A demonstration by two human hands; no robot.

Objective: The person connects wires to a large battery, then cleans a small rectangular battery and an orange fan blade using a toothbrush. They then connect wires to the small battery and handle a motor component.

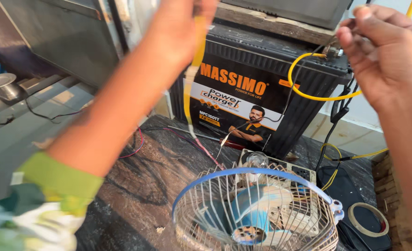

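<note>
The left hand (pixel 180 23) is raised, closed on a yellow strip (pixel 193 79) that hangs down with a thin lead towards the dark counter (pixel 136 186); the right hand (pixel 382 51) pinches a thin black wire (pixel 287 100) near the top of the large black battery (pixel 257 93), just beside its terminal (pixel 334 49). The risk, as I judge it, is a short; a bare wire end could brush the terminal or the yellow cable (pixel 308 95) looped there and spark. The loose lead dangles just above the metal grille of the small blue fan (pixel 257 209); it could snag in the cage. The roll of tape (pixel 368 219) lies well apart.
</note>
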